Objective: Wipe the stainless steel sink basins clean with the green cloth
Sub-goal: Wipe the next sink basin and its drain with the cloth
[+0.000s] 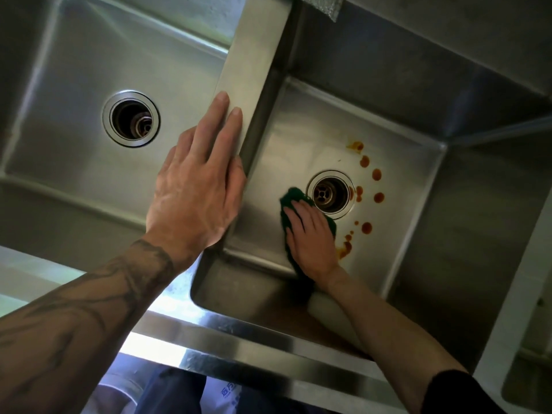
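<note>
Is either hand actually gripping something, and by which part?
Nothing is gripped. The right hand presses flat on top of the green cloth; the left hand rests on the divider.

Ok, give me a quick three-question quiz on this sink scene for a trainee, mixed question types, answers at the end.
1. True or false: the green cloth lies on the floor of the right basin, beside its drain.
2. Multiple choice: the left hand rests on A) the divider between the basins, B) the drain, C) the cloth.
3. Fill in: seen in the picture, the orange-brown spots curve round the drain's ___ side.
Key: 1 true, the right hand presses on it; 2 A; 3 right.
</note>
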Action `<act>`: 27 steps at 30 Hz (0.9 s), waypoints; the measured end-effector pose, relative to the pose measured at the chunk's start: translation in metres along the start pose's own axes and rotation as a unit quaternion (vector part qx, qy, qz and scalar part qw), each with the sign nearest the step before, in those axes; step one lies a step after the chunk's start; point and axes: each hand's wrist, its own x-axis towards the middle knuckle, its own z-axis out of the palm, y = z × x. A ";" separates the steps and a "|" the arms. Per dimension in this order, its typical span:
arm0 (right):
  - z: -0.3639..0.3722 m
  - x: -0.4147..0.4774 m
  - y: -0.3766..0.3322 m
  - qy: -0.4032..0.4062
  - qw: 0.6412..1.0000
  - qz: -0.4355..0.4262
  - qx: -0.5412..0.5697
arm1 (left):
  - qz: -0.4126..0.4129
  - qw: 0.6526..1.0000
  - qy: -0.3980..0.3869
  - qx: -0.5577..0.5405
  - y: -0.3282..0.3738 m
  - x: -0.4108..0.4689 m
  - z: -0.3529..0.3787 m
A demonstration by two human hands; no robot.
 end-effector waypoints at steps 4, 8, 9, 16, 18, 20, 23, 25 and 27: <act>0.005 -0.006 0.007 -0.021 1.000 -0.022 0.001 | 0.004 1.000 -0.004 -0.002 0.000 0.000 -0.001; -0.011 -0.063 0.060 -0.047 0.994 -0.077 -0.057 | 0.005 1.000 -0.005 -0.002 -0.001 0.000 0.001; -0.013 -0.066 0.064 -0.044 0.995 -0.067 -0.062 | 0.003 1.000 -0.003 -0.003 -0.002 0.001 0.001; 0.003 -0.001 0.007 -0.005 0.999 -0.009 -0.032 | -0.002 1.000 0.000 0.009 0.001 0.000 -0.001; -0.001 -0.018 0.018 -0.020 0.998 -0.029 -0.045 | -0.005 1.000 0.001 0.010 0.000 0.001 -0.001; -0.008 -0.047 0.044 -0.033 0.995 -0.063 -0.076 | -0.001 1.000 0.006 0.008 0.001 0.001 -0.001; -0.018 -0.070 0.066 -0.059 0.992 -0.059 -0.096 | 0.000 1.000 0.013 0.000 0.000 0.001 0.001; -0.015 -0.054 0.055 -0.052 0.993 -0.041 -0.093 | 0.001 1.000 0.013 -0.001 0.000 0.000 0.001; -0.006 -0.027 0.029 -0.025 0.997 -0.008 -0.067 | 0.003 1.000 0.012 -0.001 0.000 0.000 0.002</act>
